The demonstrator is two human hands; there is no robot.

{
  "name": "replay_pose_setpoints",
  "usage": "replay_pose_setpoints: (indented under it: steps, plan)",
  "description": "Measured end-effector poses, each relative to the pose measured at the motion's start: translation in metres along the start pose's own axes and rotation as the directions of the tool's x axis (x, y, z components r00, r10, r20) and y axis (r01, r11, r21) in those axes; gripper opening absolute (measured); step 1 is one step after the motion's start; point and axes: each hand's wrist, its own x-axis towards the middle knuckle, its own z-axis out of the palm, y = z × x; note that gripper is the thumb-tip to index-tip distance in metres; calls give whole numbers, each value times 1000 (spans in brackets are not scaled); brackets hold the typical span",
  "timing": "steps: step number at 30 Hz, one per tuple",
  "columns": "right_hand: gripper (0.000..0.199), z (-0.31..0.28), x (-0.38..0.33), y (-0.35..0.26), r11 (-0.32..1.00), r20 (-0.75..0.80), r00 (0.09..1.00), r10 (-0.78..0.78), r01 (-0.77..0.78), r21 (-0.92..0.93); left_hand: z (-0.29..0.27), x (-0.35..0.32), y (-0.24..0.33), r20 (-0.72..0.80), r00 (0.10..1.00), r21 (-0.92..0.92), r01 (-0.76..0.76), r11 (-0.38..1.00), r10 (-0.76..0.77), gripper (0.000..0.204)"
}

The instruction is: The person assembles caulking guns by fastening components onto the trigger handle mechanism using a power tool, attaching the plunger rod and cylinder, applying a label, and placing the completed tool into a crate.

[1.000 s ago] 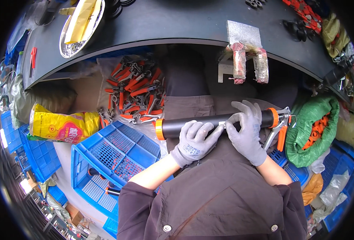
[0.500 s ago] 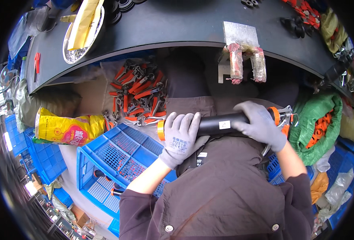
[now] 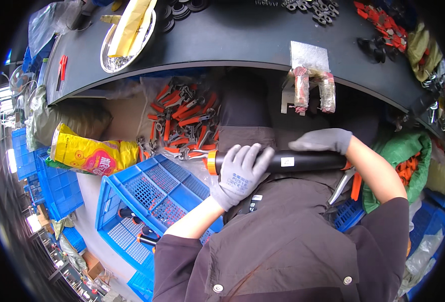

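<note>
Across my lap lies a black caulking gun [image 3: 308, 162] with a long tube barrel, a small white label and an orange ring at its left end. My left hand [image 3: 240, 176], in a grey glove, grips the barrel beside that ring, fingers over the top. My right hand [image 3: 323, 140], gloved too, lies along the barrel's upper side toward its right end, fingers stretched out. Below that end show an orange grip and a bare metal trigger [image 3: 341, 187]; my right forearm hides part of the end.
Ahead curves a dark workbench [image 3: 222, 45] with a padded two-pronged bracket [image 3: 314, 90] on its edge. Orange-handled metal parts [image 3: 184, 118] are heaped below it. A blue crate [image 3: 152, 194] stands left; a green sack [image 3: 391, 151] of orange parts stands right.
My right hand has moved from around the barrel to along its upper side, its forearm now covering the gun's right end. My view has shifted slightly; the left hand keeps its hold.
</note>
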Motion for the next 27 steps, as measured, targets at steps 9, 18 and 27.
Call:
replay_pose_setpoints:
  steps: [9, 18, 27]
  plan:
    - [67, 16, -112, -39, 918, -313, 946, 89, -200, -343, -6, 33, 7, 108, 979, 60, -177, 982, 170, 55]
    - [50, -6, -165, -220, 959, -595, 792, -141, -40, -281, -144, 102, -5, -514, 857, 336, 174, 926, 25, 50]
    - [67, -12, -97, -278, 483, -443, 262, -858, 115, -868, -187, 107, 26, -616, 490, -667, 90, 739, -616, 101]
